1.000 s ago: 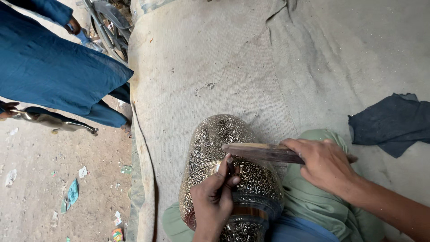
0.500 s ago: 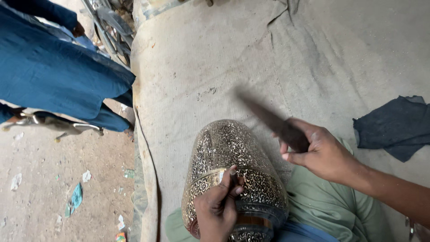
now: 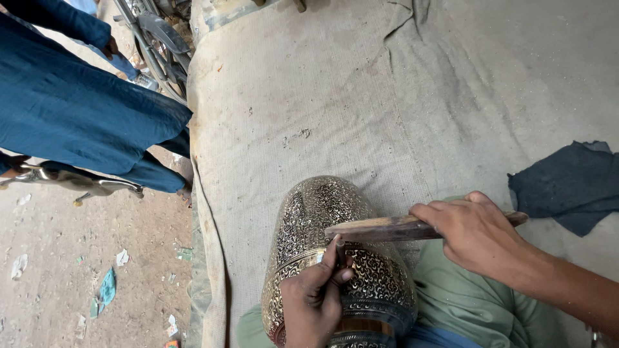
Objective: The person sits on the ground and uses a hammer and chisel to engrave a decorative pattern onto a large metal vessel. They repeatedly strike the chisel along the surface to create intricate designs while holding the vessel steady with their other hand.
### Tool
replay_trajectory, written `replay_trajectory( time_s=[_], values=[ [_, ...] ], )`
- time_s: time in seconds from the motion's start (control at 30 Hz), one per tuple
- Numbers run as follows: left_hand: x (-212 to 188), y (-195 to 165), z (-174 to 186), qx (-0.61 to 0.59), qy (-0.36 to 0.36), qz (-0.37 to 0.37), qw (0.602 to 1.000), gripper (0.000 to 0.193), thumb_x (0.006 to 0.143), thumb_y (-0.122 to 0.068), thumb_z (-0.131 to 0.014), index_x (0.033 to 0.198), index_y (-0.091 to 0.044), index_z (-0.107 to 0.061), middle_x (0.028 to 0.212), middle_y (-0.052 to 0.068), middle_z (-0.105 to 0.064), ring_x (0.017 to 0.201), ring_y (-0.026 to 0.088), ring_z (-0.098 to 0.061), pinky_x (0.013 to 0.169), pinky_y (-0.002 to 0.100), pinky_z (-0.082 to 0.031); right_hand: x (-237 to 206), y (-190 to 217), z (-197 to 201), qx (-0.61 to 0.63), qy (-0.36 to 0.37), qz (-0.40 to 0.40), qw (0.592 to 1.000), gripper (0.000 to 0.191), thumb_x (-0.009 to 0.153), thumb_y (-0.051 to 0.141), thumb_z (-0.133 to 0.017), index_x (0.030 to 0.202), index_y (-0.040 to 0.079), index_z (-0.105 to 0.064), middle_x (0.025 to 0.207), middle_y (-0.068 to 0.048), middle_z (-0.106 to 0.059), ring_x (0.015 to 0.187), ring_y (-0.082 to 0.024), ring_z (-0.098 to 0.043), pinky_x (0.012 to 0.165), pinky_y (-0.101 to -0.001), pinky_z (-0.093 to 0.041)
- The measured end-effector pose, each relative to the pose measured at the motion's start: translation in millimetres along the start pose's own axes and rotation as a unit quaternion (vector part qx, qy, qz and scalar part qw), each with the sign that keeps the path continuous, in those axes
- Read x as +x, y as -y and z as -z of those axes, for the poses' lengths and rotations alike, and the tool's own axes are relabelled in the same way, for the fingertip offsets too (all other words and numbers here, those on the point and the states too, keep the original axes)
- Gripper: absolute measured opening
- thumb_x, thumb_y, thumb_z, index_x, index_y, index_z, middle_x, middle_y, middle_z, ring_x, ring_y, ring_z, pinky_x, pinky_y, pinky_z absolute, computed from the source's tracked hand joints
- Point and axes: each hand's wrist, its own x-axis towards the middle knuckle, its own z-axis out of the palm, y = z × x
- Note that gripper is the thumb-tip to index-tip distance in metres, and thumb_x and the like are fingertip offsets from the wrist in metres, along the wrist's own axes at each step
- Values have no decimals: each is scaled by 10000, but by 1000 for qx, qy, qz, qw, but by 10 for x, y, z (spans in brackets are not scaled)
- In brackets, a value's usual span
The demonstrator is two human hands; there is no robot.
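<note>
A large engraved metal vase [image 3: 322, 219] with a dark scroll pattern lies on its side across my lap, its rounded end pointing away from me. My left hand [image 3: 313, 299] rests on its top and pinches a thin metal chisel [image 3: 340, 248], tip against the surface. My right hand [image 3: 477, 232] grips a flat wooden stick [image 3: 380, 229] held level, its far end lying right over the chisel's head. My green-clad leg [image 3: 464, 303] shows under the vase.
A grey cloth mat [image 3: 309, 96] covers the ground ahead. A dark blue rag [image 3: 570, 183] lies at the right. A person in blue clothes [image 3: 77, 109] stands at the left on dirt ground strewn with litter, and a bicycle wheel [image 3: 151, 38] stands behind.
My right hand lifted the wooden stick up and back, then brought it down onto the chisel head again. My left hand stayed on the vase with the chisel.
</note>
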Motion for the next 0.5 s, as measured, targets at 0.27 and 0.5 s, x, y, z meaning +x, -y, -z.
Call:
replay_trajectory(
  time_s=[0.27, 0.5],
  values=[
    [-20, 66, -7, -10, -19, -42, 999, 550, 770, 224, -595, 1256, -7, -710, 850, 108, -831, 823, 134, -834, 793, 246, -650, 69, -28, -76, 330, -88, 28, 940, 413, 820, 46, -777, 1200, 175, -679, 948, 2, -767, 842, -117, -696, 796, -334, -564],
    [-25, 86, -12, -22, -27, -48, 998, 464, 802, 216, -599, 1207, 27, -722, 848, 124, -830, 817, 138, -836, 774, 252, -668, 108, 15, 61, 164, 0, -73, 984, 400, 820, 63, -729, 1165, 262, -695, 847, 97, -743, 765, -76, -658, 795, -324, -501]
  ],
)
